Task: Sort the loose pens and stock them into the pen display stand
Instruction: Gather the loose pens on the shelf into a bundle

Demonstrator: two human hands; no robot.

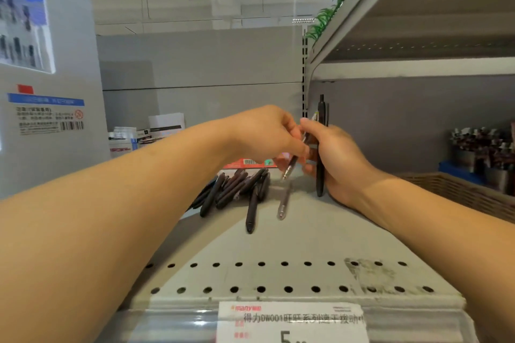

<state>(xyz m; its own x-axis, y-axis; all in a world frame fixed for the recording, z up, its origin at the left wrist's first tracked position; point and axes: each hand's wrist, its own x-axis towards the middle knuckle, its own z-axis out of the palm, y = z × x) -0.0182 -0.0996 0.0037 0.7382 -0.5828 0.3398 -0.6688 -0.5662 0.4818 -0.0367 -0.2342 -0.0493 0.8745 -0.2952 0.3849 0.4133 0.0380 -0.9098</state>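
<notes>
Head view: black pens [321, 145] are gripped upright by the right hand [337, 161], another pinched by the left hand [267, 133], while a loose pile [237, 185] remains unsorted.

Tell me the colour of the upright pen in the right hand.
Black, seen in the head view: the upright pen held by the right hand.

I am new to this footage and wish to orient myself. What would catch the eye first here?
The two hands meet above the middle of the shelf: the right hand grips black pens held upright, and the left hand pinches a slim pen beside them. Just below, left of centre, lies a pile of dark pens, with a clear pen lying apart.
</notes>
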